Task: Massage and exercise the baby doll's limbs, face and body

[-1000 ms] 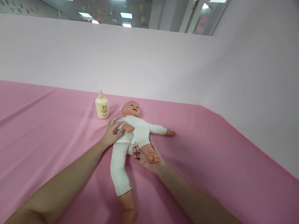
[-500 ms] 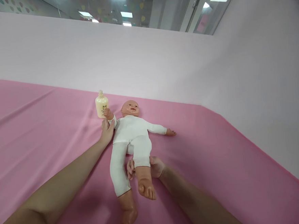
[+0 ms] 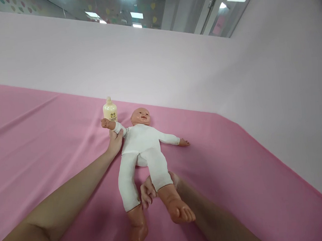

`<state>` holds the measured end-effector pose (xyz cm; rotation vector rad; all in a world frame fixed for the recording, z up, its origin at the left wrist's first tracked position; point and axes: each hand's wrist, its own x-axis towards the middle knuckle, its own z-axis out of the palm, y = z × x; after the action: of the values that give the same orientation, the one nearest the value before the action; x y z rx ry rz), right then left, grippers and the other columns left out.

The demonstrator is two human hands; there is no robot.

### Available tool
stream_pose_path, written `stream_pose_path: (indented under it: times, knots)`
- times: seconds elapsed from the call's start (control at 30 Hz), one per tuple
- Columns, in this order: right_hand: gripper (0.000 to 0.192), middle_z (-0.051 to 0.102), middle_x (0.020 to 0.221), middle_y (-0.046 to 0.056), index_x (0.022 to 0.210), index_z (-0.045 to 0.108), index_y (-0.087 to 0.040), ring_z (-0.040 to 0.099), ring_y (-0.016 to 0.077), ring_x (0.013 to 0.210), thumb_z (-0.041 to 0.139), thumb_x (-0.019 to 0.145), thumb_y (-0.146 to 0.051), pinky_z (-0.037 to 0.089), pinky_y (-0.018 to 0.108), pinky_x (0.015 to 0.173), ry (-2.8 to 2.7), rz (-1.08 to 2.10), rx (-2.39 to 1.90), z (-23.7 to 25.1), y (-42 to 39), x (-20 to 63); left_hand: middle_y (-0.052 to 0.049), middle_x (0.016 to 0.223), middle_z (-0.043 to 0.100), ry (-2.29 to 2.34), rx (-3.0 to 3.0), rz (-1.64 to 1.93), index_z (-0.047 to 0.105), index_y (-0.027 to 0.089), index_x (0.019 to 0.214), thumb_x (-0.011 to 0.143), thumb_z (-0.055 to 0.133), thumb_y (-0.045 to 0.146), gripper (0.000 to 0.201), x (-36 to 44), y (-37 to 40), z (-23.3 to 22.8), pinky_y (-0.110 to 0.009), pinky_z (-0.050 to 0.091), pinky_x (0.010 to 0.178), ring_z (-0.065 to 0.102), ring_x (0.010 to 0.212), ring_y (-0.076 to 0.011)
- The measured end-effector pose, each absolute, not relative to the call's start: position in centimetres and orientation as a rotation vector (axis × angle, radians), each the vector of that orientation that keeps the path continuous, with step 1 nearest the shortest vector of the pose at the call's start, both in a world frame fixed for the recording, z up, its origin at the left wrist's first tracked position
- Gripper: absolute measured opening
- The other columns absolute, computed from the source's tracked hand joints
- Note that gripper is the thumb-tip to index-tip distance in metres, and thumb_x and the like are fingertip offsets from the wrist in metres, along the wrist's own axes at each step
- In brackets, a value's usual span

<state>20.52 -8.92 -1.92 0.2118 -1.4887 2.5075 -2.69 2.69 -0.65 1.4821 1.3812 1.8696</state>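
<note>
Pink sheet [image 3: 41, 143], one doll [image 3: 142, 144], one bottle [image 3: 110, 111], two hands gripping limbs

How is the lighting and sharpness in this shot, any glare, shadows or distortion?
Head view: even, soft light; faint shadows beside the doll and under the left hand; ceiling lights glare in the glass; doll and bottle sharp; wide-angle bends the wall edge, corners darken.

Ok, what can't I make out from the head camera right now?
- Right hand: mostly hidden under the doll's leg, so its grip on the leg is unclear.
- Left hand: fingers tucked behind the doll's raised arm; contact unclear.
- Bottle: label print too small to read, base hidden by the doll's hand.
- Both forearms cut off by the bottom edge.
</note>
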Motion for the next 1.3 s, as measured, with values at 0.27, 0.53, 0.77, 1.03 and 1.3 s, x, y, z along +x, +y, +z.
stream_pose_path:
  times: [0.27,0.53,0.77,1.03,1.3]
  knots:
    - [0.071,0.050,0.079,0.003,0.070,0.052,-0.021,0.055,0.0175,0.076,0.041,0.077,-0.091,0.051,0.036,0.082,-0.948,2.341,0.178,0.6,-8.6,20.4,-0.013,0.142,0.047,1.391,1.952,1.615,0.058,0.023,0.129,0.091,0.057,0.037,0.040,-2.5,1.6,-0.7,-0.052,0.029,0.120,0.042,0.137,-0.0294]
    - [0.067,0.054,0.084,0.003,0.074,0.059,-0.018,0.057,0.0179,0.078,0.061,0.072,-0.084,0.049,0.034,0.082,-0.794,2.285,-0.400,1.3,-8.2,20.4,-0.006,0.151,0.043,1.372,2.268,1.275,0.070,0.029,0.123,0.082,0.045,0.007,0.054,-2.5,0.5,0.4,-0.053,0.028,0.121,0.036,0.142,-0.0279]
    - [0.070,0.051,0.087,0.003,0.078,0.059,-0.019,0.057,0.0167,0.079,0.053,0.075,-0.089,0.049,0.033,0.080,-0.908,2.315,-0.386,0.3,-8.0,20.5,-0.007,0.146,0.051,1.312,2.157,1.367,0.069,0.028,0.122,0.085,0.048,0.015,0.044,-2.5,0.6,0.5,-0.051,0.029,0.120,0.041,0.140,-0.0267]
    - [0.075,0.051,0.082,0.006,0.079,0.057,-0.021,0.057,0.0216,0.079,0.048,0.070,-0.094,0.050,0.037,0.073,-1.171,2.390,-0.095,-1.3,-8.2,20.5,-0.011,0.120,0.065,1.255,1.455,1.676,0.055,0.021,0.117,0.090,0.057,0.038,0.033,-2.6,2.1,-0.4,-0.047,0.044,0.111,0.058,0.121,-0.0267]
    - [0.074,0.063,0.088,0.013,0.090,0.061,-0.015,0.063,0.0268,0.082,0.053,0.069,-0.085,0.051,0.048,0.082,-1.269,2.542,-0.044,-0.9,-9.0,21.3,-0.014,0.136,0.057,1.270,1.261,1.737,0.040,0.023,0.129,0.085,0.064,0.031,0.051,-2.6,2.3,0.0,-0.044,0.038,0.118,0.052,0.133,-0.0247]
